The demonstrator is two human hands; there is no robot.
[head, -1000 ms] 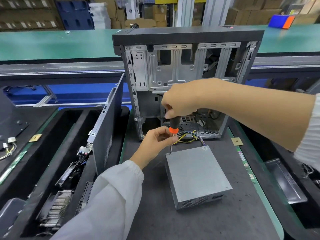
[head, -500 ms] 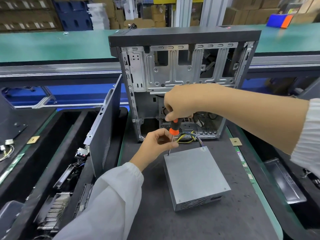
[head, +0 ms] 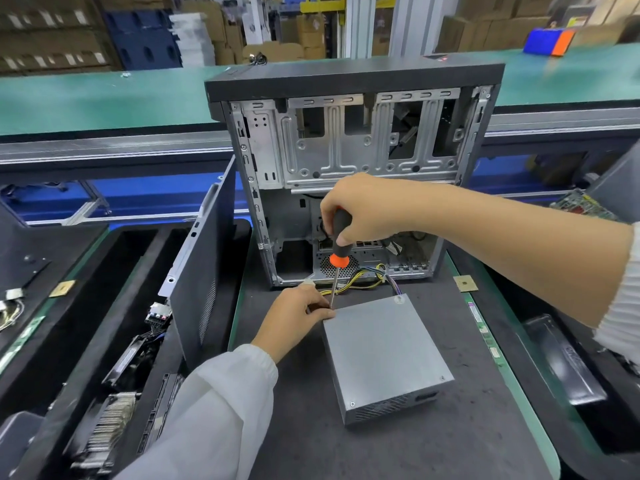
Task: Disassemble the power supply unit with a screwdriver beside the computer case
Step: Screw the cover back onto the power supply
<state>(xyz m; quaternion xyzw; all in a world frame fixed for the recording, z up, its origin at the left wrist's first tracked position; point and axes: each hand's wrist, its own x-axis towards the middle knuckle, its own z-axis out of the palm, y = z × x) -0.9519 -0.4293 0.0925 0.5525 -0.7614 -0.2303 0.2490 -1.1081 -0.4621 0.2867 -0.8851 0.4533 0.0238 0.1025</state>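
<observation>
Right hand [head: 367, 209] grips screwdriver [head: 338, 244] handle, shaft near upright, tip at far-left corner of power supply unit [head: 384, 351]. Left hand [head: 294, 317] pinches at that corner beside the shaft. PSU flat on dark mat [head: 398, 452], frame center; open computer case [head: 353, 168] upright behind it, wires [head: 367, 277] between them.

Factory floor, green conveyor belt [head: 86, 98], stacked cartons [head: 485, 26]

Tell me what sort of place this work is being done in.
Most likely an electronics dismantling line in a warehouse or factory: a green conveyor belt runs behind the opened computer case, removed parts fill black trays, and stacked cardboard boxes line the back.
</observation>
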